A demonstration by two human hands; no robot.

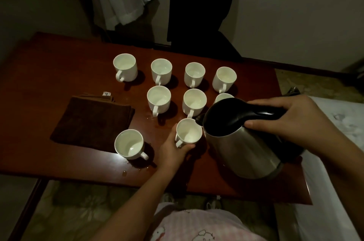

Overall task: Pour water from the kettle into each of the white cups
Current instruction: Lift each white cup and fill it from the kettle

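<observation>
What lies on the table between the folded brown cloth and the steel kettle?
In the head view, the white cup gripped by the left hand lies between the folded brown cloth and the steel kettle.

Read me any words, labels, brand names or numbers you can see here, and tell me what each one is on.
No text here can be read.
Tag on the brown cloth: a small white tag at its far edge bears dark marks, too small and blurred to read.
Kettle: no brand or label visible.
White cups: plain, no print.
Pink garment: cartoon drawings only, no letters visible.
</observation>
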